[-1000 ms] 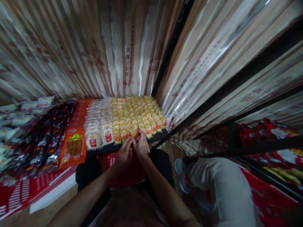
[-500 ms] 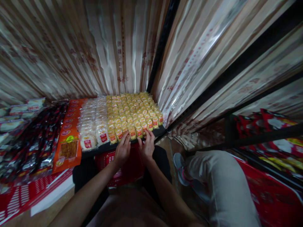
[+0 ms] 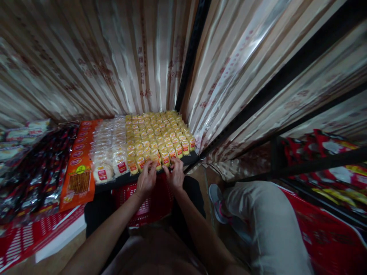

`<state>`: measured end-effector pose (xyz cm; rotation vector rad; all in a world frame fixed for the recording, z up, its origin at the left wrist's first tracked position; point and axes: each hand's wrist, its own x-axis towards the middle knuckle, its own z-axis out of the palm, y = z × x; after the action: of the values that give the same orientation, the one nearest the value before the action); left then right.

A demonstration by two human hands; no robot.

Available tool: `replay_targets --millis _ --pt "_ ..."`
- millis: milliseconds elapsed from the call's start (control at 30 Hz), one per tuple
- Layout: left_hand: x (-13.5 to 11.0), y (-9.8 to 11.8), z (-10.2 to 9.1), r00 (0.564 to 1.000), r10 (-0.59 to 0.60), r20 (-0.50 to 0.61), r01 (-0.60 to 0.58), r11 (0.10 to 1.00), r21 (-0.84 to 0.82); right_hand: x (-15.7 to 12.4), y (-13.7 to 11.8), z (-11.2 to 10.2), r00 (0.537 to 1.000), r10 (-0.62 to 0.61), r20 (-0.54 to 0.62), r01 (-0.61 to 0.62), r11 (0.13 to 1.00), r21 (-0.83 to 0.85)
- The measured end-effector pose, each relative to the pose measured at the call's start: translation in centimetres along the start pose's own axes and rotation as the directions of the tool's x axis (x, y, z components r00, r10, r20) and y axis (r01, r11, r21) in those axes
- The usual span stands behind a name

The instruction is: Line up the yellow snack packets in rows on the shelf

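Rows of small yellow snack packets [image 3: 156,131] with red labels fill the right part of a low dark shelf [image 3: 120,181]. My left hand [image 3: 146,179] rests at the shelf's front edge with its fingers spread over the front row of packets. Beside it, my right hand [image 3: 175,175] lies with fingers stretched onto the same front row. Neither hand grips a packet. Both forearms reach up from the bottom of the view.
White round cakes in clear wrap [image 3: 110,152] sit left of the yellow packets, then an orange box [image 3: 78,168] and dark red packets [image 3: 34,172]. A red basket [image 3: 149,202] stands below the shelf. Another person's leg [image 3: 269,225] and shoe [image 3: 216,198] are at the right.
A second ago both hands were pinched together on one yellow packet at the front. Now they have parted and lie flat on the front row. The view has shifted slightly.
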<state>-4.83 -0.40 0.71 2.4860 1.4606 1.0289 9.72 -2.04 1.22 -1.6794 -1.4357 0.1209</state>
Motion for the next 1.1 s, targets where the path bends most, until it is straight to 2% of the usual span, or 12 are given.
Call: replay_targets --millis 133,367,433,533,633,800,1000,1100 --pt "0.2 -0.2 0.5 0.999 0.04 0.021 -0.041 0.998 0.038 -0.9 0.8 0.2 0.999 -0.03 0.044 0.03 0.999 0.012" --pt "0.2 -0.7 0.5 0.973 0.228 0.035 -0.23 0.968 0.1 -0.2 0.8 1.2 0.999 -0.014 0.048 0.007 0.99 0.14" --pt "0.4 -0.7 0.4 0.977 0.213 -0.017 -0.21 0.972 0.109 0.0 0.8 1.2 0.997 -0.019 0.07 0.009 0.989 0.146" --pt "0.6 -0.5 0.4 0.984 0.132 -0.121 -0.119 0.986 0.113 -0.1 1.0 1.1 0.995 -0.019 0.096 0.002 0.984 0.18" --pt "0.9 -0.1 0.5 0.985 0.097 -0.145 -0.086 0.993 0.079 -0.5 1.3 1.0 0.995 -0.038 0.091 0.02 0.98 0.196" --pt "1.3 -0.3 0.9 0.975 0.211 -0.076 -0.205 0.976 0.071 -0.6 1.5 1.1 0.995 -0.083 0.053 0.071 0.976 0.207" --pt "0.7 -0.6 1.2 0.95 0.283 -0.136 -0.248 0.942 0.226 -0.5 1.9 1.2 0.989 -0.141 0.034 0.131 0.969 0.207" --pt "0.9 -0.2 0.9 0.925 0.368 -0.093 -0.332 0.903 0.272 -0.6 2.1 1.0 0.985 -0.168 0.028 0.16 0.971 0.179"
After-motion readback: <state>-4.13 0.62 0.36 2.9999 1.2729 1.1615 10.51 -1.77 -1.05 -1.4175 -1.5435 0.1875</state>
